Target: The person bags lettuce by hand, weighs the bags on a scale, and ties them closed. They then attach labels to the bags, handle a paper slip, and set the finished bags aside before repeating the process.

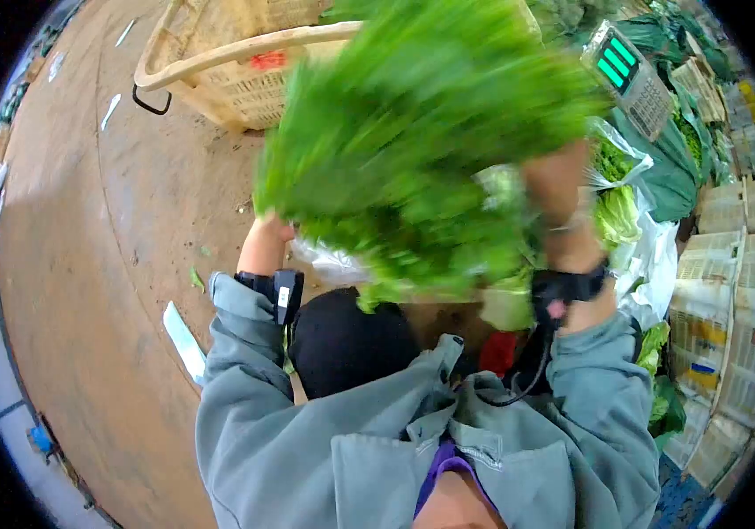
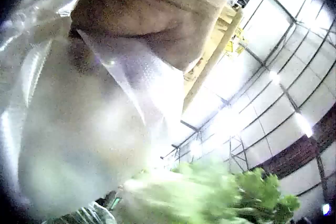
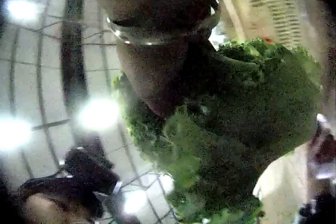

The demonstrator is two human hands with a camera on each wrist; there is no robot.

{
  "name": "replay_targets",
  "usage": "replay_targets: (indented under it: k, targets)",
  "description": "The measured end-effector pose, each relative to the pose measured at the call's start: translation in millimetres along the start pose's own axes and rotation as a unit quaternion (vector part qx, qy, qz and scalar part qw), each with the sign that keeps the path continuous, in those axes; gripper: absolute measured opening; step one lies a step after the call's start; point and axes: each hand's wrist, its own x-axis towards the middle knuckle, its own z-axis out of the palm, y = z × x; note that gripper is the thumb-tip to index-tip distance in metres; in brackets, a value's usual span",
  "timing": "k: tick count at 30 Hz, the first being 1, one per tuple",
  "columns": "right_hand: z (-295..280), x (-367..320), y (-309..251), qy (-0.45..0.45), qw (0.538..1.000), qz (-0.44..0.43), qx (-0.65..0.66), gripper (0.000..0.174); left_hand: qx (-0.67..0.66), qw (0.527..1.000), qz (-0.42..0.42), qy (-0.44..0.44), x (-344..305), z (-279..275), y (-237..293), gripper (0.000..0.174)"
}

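Greens (image 1: pixel 422 150) held up between left hand (image 1: pixel 273 231) and right hand (image 1: pixel 561 189), blurred, centre to upper middle of frame. Touching left hand at lower left, right hand at right. Fingers mostly hidden; cannot tell whether spread or curled. Clear plastic (image 1: pixel 332 261) beside left hand. Upper left, crate (image 1: pixel 241 88), red mark too blurred to read. Upper right, device (image 1: pixel 629 79), green-lit display, unreadable.

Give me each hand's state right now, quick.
Left hand: closed on clear plastic.
Right hand: against leafy greens; fingers hidden, open or closed can't be told.
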Motion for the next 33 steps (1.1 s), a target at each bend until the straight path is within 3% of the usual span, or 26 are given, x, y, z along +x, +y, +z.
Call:
replay_targets:
  k: [1,3,4,5,7,9,11,13,15,16,18,19,20,21,22,23,24,25,26,27,28,29,30,31,32,33]
  targets:
    - [19.9,-4.2,18.7,-0.061,0.996,-0.026,-0.066,0.065,0.099,0.993,0.024,0.058,-33.4,53.8,16.0,0.037]
    - [43.9,-22.9,66.4,-0.221,0.955,-0.013,-0.196,0.061,-0.028,0.955,-0.196,-0.222,-10.7,-32.8,21.9,0.035]
    - [57.9,-28.8,82.5,-0.301,0.923,0.018,-0.240,0.061,0.095,0.987,-0.120,-0.039,-25.9,11.1,11.2,0.033]
    - [72.8,-38.3,106.1,-0.340,0.893,0.019,-0.295,0.061,0.214,0.965,-0.037,0.144,-41.4,58.2,1.3,0.030]
    - [99.3,-39.1,123.4,-0.409,0.845,0.039,-0.342,0.059,0.281,0.956,-0.046,0.067,-32.2,25.9,-4.5,0.024]
    - [116.3,-25.3,129.3,-0.504,0.786,0.155,-0.324,0.063,0.264,0.951,-0.011,0.163,-40.1,7.1,1.0,0.023]
    - [92.9,-17.7,134.8,-0.385,0.867,0.189,-0.254,0.063,0.176,0.938,0.042,0.295,-55.6,-18.1,7.8,0.024]
    - [68.9,-19.4,169.4,-0.343,0.889,0.138,-0.270,0.062,0.100,0.946,0.061,0.302,-80.5,-48.3,8.8,0.033]
    - [71.6,-10.1,168.6,-0.438,0.828,0.178,-0.300,0.059,-0.076,0.979,0.129,0.138,-105.8,-60.5,10.3,0.048]
    - [84.7,-19.6,172.5,-0.459,0.810,0.146,-0.334,0.058,-0.077,0.980,0.120,0.138,-111.5,-58.7,3.8,0.048]
    - [111.5,-33.9,178.6,-0.499,0.770,0.110,-0.382,0.052,0.127,0.979,0.155,0.042,-103.8,-16.9,-8.2,0.055]
    - [108.9,-38.8,181.1,-0.509,0.747,0.126,-0.409,0.049,0.210,0.961,0.122,0.134,-102.3,18.5,-12.0,0.061]
    - [114.3,-62.9,208.9,-0.441,0.794,0.102,-0.405,0.040,0.185,0.945,0.161,0.218,-101.9,44.2,-13.0,0.049]
    - [120.2,-71.0,212.1,-0.423,0.802,0.141,-0.398,0.037,0.403,0.835,0.270,0.260,-108.4,-22.2,-30.7,0.049]
    - [130.8,-71.3,224.2,-0.399,0.805,0.243,-0.366,0.040,0.172,0.936,0.204,0.229,-126.3,-26.8,-3.1,0.039]
    - [143.2,-65.1,214.8,-0.390,0.801,0.170,-0.420,0.047,0.121,0.958,0.200,0.169,-142.5,-71.7,16.9,0.030]
    - [150.6,-45.0,210.4,-0.494,0.741,0.150,-0.429,0.053,0.189,0.930,0.255,0.184,-150.3,-105.5,32.0,0.030]
    - [175.3,-57.3,252.7,-0.401,0.799,0.059,-0.444,0.049,0.255,0.893,0.312,0.200,-150.6,-142.2,37.3,0.030]
    - [186.6,-69.8,256.6,-0.385,0.809,0.020,-0.443,0.037,0.256,0.896,0.307,0.195,-141.2,-142.8,36.5,0.030]
    - [136.9,-51.7,160.0,-0.390,0.833,0.012,-0.392,0.028,0.317,0.858,0.370,0.160,-137.1,-129.4,40.2,0.036]
    - [120.3,-35.7,108.8,-0.550,0.757,0.113,-0.334,0.028,0.378,0.813,0.419,0.143,-140.8,-129.8,37.7,0.042]
    - [83.9,-23.6,57.5,-0.560,0.770,0.142,-0.270,0.028,0.379,0.816,0.410,0.147,-139.8,-125.4,34.7,0.042]
    - [43.0,-27.2,24.6,-0.487,0.841,0.123,-0.200,0.029,0.298,0.886,0.335,0.119,-143.7,-108.9,31.3,0.048]
    - [2.9,-35.8,4.1,-0.347,0.897,0.004,-0.272,0.038,0.212,0.939,0.256,0.092,-146.0,-85.2,29.6,0.055]
    - [-36.6,-34.3,-23.0,-0.231,0.861,-0.075,-0.447,0.043,0.205,0.931,0.281,0.108,-139.7,-41.3,24.4,0.059]
    - [-69.6,-40.4,-38.7,-0.178,0.796,0.044,-0.577,0.064,0.250,0.921,0.283,0.090,-139.6,-65.7,27.6,0.057]
